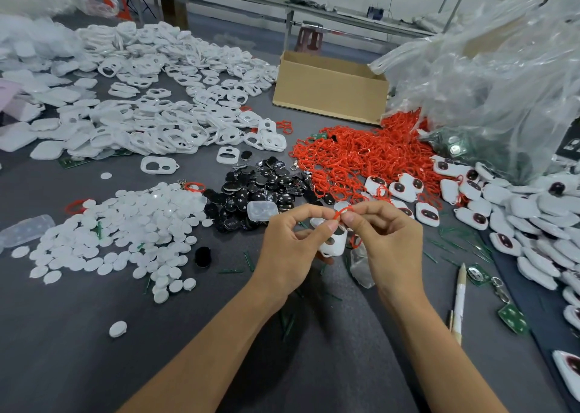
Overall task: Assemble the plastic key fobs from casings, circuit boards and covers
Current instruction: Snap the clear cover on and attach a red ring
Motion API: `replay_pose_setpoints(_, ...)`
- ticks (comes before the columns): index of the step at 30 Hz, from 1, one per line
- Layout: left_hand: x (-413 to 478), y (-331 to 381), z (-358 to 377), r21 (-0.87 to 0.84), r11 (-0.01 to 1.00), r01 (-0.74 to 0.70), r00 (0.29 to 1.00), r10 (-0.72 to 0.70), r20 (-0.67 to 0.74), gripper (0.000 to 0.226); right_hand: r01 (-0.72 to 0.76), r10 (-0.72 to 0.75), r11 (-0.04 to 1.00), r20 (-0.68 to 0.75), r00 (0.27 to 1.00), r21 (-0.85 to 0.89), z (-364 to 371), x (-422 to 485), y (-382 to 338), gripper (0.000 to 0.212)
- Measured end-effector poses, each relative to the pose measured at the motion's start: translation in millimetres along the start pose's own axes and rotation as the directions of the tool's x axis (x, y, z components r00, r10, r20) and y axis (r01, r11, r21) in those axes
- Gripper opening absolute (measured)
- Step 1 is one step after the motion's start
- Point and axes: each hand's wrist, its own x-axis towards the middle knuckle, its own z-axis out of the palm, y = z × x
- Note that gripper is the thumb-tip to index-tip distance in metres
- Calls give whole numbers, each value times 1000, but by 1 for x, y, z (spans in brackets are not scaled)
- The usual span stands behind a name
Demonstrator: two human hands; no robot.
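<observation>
My left hand (290,246) and my right hand (386,240) meet above the grey table's middle. Both pinch a small red ring (342,212) between thumb and fingertips. A white key fob casing (334,244) with two oval openings hangs under the ring, between the hands. White casings (150,120) lie heaped at the left back. Round white covers (131,224) spread at the left. Black oval parts (260,189) sit in the centre. A red ring pile (354,158) lies behind the hands. Finished white fobs (527,221) cover the right side.
A cardboard box (329,89) stands at the back centre. A large clear plastic bag (489,83) fills the right back. A pen-like white tool (459,299) and a green circuit board (513,318) lie at the right front. Green plastic slivers are scattered around the hands.
</observation>
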Motion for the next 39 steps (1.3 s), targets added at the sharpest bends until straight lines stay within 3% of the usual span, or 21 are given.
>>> replay_pose_setpoints(5, 0, 0, -1, 23, 1000, -5, 999, 6, -41, 11, -6, 6, 1000, 4, 1000, -27, 1, 0, 1, 16)
replay_pose_setpoints(9, 3, -3, -3, 54, 997, 46, 989, -37, -144, 38, 116, -132, 975, -77, 988, -190, -4, 1, 4, 21)
replay_pose_setpoints(12, 4, -4, -3, 22, 995, 102, 984, -98, -149, 37, 286, -323, 878, -33, 946, -384, -4, 0, 4, 27)
replay_pose_setpoints(16, 3, -4, -6, 68, 988, 139, 989, -135, -57, 21, 444, -469, 718, 99, 878, -535, -2, -3, 8, 18)
replay_pose_setpoints(23, 0, 0, -4, 15, 990, 139, 982, -140, 124, 18, 501, -514, 645, 158, 843, -576, -3, -4, 14, 16)
replay_pose_setpoints(28, 0, 0, -3, -79, 973, 215, 969, -203, 140, 14, 539, -563, 591, 172, 809, -600, -3, -4, 17, 13)
replay_pose_setpoints(33, -1, 5, 0, -201, 941, 273, 957, -244, 157, 23, 500, -541, 619, 132, 830, -605, -2, -6, 17, 9)
replay_pose_setpoints(39, 0, 5, 1, -190, 942, 277, 959, -258, 120, 23, 477, -529, 638, 107, 842, -604, 0, -7, 16, 10)
